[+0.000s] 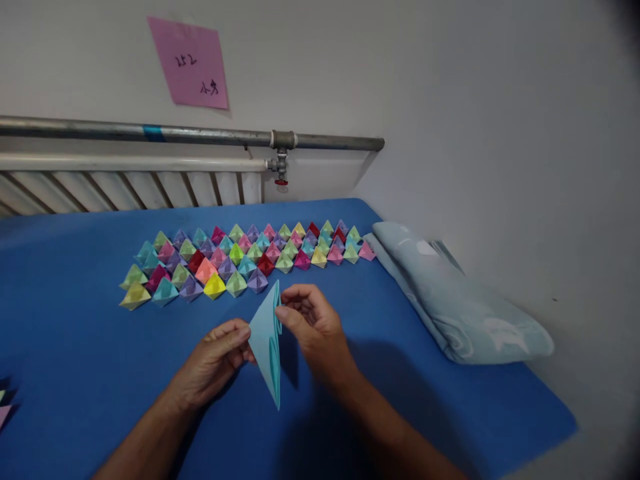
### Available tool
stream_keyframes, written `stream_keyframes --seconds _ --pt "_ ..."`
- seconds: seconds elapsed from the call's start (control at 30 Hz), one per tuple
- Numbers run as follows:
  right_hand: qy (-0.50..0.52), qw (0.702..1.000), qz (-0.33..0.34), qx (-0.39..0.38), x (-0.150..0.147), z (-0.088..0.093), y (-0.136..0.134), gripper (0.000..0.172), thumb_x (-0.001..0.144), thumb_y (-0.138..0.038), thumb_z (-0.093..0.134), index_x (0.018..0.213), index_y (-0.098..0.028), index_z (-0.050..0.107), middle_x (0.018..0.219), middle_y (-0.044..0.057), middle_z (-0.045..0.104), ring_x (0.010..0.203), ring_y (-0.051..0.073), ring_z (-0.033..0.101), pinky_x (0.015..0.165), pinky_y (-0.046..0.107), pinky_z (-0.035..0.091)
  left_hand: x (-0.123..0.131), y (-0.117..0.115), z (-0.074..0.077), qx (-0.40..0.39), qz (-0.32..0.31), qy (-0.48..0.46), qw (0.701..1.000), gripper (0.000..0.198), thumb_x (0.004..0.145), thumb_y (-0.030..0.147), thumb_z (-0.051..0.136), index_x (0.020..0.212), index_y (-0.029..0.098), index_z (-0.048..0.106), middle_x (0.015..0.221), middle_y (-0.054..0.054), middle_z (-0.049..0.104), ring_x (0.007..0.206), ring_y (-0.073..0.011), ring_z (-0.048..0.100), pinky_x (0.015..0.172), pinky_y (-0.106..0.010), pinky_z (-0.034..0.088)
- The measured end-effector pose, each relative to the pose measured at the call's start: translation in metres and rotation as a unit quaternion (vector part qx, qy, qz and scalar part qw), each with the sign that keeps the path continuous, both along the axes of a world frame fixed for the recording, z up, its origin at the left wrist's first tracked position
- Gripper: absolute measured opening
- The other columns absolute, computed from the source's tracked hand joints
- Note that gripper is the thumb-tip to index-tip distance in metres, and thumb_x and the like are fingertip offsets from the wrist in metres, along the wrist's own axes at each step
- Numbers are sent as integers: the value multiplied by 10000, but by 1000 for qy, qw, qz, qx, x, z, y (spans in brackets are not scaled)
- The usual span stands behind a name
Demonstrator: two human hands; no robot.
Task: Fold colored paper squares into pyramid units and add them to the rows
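In front of me, at the centre, a folded piece of light blue paper (263, 330) stood on end above a blue surface (240, 427), its loose layers turned to the right. The left hand (220, 357) pinched its left corner between thumb and fingers. The right hand (317, 327), fingers curled, met the upper right edge; from my distant seat I couldn't tell whether it gripped the layers or only touched them.

Just beyond the hands lay close rows of small pointed paper shapes (215, 287) in yellow, green, pink, red, purple and blue. To their right I saw a folded pale cloth (450, 287) against the wall. Behind ran a white radiator (100, 189) and a metal pipe (210, 135), with a pink note (193, 63) on the wall above.
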State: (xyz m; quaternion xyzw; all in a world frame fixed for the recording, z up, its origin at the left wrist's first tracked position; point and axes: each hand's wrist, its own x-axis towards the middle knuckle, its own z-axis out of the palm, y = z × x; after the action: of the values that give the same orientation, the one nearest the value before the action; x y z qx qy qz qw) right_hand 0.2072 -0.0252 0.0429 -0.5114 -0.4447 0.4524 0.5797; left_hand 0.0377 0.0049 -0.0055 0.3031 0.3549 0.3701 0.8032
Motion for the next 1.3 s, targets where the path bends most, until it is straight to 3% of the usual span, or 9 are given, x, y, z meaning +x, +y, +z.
stream_keyframes --seconds 0.4,0.5,0.63,0.83,1.07,1.13,1.2,1.3 --pt "39 999 21 -5 -1 4 0 212 714 -287 649 902 -231 567 839 -4 620 782 136 580 762 288 480 -2 -2 2 -2 -3 16 1000 330 595 386 895 558 152 664 483 7 599 484 -76 539 531 -167 442" --pt "34 999 6 -5 -1 3 1 229 685 -249 625 902 -230 554 807 -17 604 705 119 547 689 262 460 -1 -1 2 -1 -5 16 1000 328 594 390 895 563 154 670 501 3 615 500 -83 555 544 -175 453" --pt "4 999 13 -52 1 0 2 129 675 -233 591 787 -230 526 606 -66 496 543 96 429 527 222 356 0 0 3 2 6 31 1000 332 571 402 905 577 157 681 499 7 622 506 -86 566 553 -176 460" --pt "-34 993 90 -72 6 -2 1 22 712 -200 566 720 -221 562 524 -87 431 475 75 373 466 199 297 1 1 3 19 5 72 997 346 591 439 889 616 155 695 516 -15 648 514 -99 583 556 -191 471" --pt "-86 957 246 -127 19 -11 6 231 741 -127 541 875 -201 714 537 -63 564 456 75 472 447 170 364 1 0 3 3 -23 87 996 350 607 423 880 627 142 673 522 -9 636 480 -102 574 481 -197 461" --pt "-107 948 264 -141 20 -13 7 255 755 -139 550 923 -200 731 532 -62 568 449 78 481 441 170 366 1 0 3 2 -26 93 995 350 613 421 876 634 138 671 528 -10 635 475 -100 574 449 -184 440" --pt "-124 951 257 -118 20 -15 8 227 776 -152 547 888 -200 738 580 -49 594 492 85 503 473 179 385 0 1 2 1 -25 98 995 353 617 424 873 649 135 673 557 -12 649 465 -91 570 423 -170 420" --pt "-201 953 227 -22 19 -18 8 221 793 -108 520 744 -199 715 691 -19 631 639 113 556 591 209 427 -1 2 1 -12 -30 100 994 359 614 422 877 668 131 674 610 -20 675 480 -85 584 416 -157 422"
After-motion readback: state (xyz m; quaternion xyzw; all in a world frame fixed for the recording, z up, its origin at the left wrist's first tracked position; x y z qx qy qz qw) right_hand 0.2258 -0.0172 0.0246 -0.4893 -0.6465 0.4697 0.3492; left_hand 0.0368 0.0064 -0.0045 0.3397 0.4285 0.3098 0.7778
